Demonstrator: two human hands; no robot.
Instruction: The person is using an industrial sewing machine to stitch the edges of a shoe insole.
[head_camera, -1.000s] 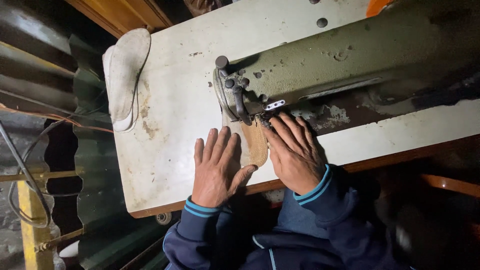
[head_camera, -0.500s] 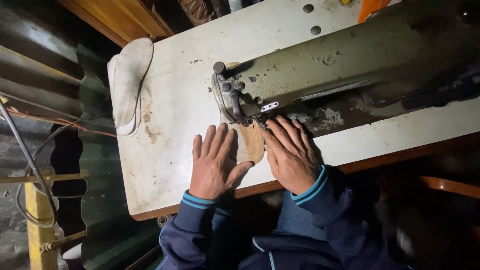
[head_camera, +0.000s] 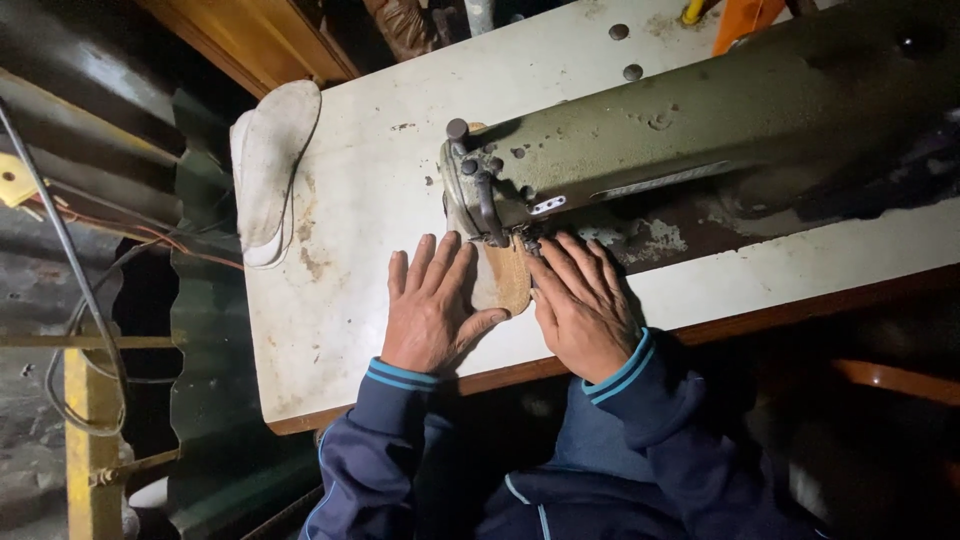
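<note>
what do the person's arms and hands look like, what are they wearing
Both hands, left hand and right hand, are bare: no gloves or rings visible. Both arms wear dark navy sleeves with ribbed cuffs edged by two thin light-blue stripes.

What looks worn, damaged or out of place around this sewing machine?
The white table is stained and chipped, and paint flakes off beside the green sewing machine. A white shoe sole overhangs the table's left edge.

We cannot see the needle behind the sewing machine (head_camera: 690, 130) head; the machine's right end runs off frame.
</note>
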